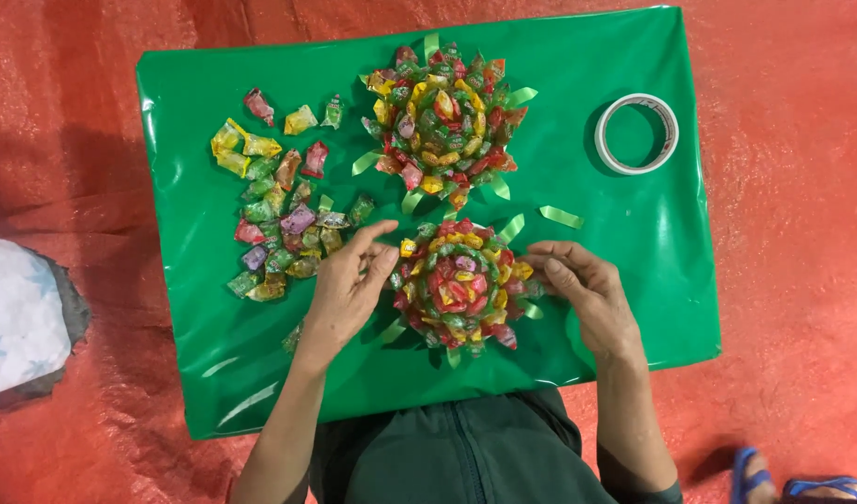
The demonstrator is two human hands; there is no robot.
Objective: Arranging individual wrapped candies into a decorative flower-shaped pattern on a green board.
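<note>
A shiny green sheet [624,308] fills the middle of the frame, spread over a red tarp [801,187]. Near the lower centre of the sheet sits a round candy cluster [461,285], a dome of wrapped sweets in red, yellow and green, with light green ribbon loops sticking out around its edge.

The left hand [347,289] lies at the cluster's left edge, palm down, with the fingers spread loosely and bent; its fingertips touch the sweets on that side. It is not closed around anything. The right hand [587,289] is at the cluster's right edge, fingers curled inward and pressed against the outer sweets. Whether it pinches a single sweet cannot be told.

Above this cluster, in the upper centre of the frame, sits a second candy cluster [445,126], a little larger and of the same kind, with ribbon loops around it. A loose ribbon strip [561,217] lies on the sheet between the two, toward the right.

A pile of loose candies [274,215] is scattered at the left of the sheet, just beside the left hand. A roll of tape [637,133] lies flat at the upper right of the sheet, well apart from both hands.

At the left edge of the frame lies a pale cushion [18,317]. A blue sandal [755,476] shows at the lower right corner.
</note>
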